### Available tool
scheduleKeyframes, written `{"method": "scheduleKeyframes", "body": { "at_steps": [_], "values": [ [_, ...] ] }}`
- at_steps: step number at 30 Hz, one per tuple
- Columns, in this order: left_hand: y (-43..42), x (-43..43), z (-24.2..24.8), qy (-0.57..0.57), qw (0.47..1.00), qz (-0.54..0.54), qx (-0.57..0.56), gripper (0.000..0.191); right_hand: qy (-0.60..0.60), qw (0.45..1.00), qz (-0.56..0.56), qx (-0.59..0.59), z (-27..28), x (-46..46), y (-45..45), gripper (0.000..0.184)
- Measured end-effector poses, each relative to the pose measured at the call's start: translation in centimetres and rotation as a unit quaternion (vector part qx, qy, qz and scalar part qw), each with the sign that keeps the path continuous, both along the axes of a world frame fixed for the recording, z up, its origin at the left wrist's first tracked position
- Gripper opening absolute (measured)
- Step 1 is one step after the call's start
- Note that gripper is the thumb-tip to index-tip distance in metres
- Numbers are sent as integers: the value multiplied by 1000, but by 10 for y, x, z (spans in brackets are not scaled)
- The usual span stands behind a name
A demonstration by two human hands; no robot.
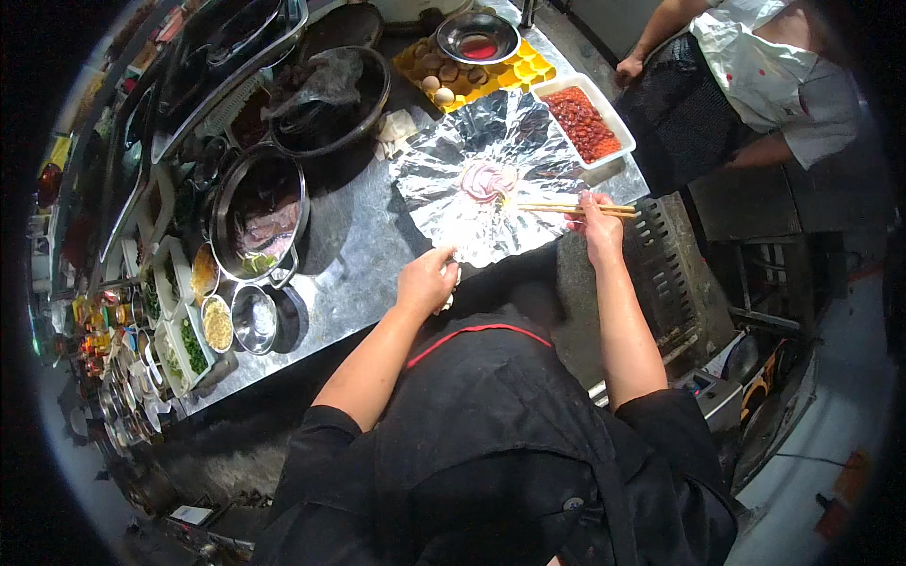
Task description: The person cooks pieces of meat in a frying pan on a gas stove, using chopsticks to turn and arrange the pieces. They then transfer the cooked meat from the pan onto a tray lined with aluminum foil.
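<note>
A crumpled round sheet of aluminium foil (439,205) lies spread on the steel counter, its near edge by the counter's front edge. Pale pinkish-purple slices, probably onion, sit heaped (487,181) at its middle. My right hand (599,225), at the foil's right edge, grips a pair of wooden chopsticks (548,208) whose tips point left towards the slices. My left hand (427,283) is closed on a whitish crumpled cloth or paper (450,289) by the foil's near left edge.
A white tray of red chillies (584,124) stands right of the foil, near a yellow egg tray (527,67) bearing a bowl (495,39). Left are a metal pot with pale meat or fish (303,219), a dark wok (382,99) and small bowls (255,318). Another person (750,78) stands at upper right.
</note>
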State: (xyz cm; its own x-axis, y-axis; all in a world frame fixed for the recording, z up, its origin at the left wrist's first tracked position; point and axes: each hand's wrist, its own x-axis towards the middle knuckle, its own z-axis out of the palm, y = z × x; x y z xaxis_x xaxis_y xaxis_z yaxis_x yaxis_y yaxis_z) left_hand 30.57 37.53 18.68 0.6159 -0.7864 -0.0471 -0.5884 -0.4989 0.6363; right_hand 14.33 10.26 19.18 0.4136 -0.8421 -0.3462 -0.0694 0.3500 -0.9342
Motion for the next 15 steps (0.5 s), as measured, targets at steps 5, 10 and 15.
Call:
{"method": "scheduleKeyframes", "body": {
  "at_steps": [5, 10, 15],
  "values": [
    [2, 3, -1, 13, 999, 6, -40, 31, 18, 999, -3, -49, 12, 8, 0, 23],
    [3, 6, 2, 28, 998, -18, -57, 34, 100, 987, 11, -127, 16, 11, -9, 21],
    [11, 14, 22, 123, 991, -44, -42, 39, 90, 979, -17, -180, 17, 29, -14, 19]
  ]
}}
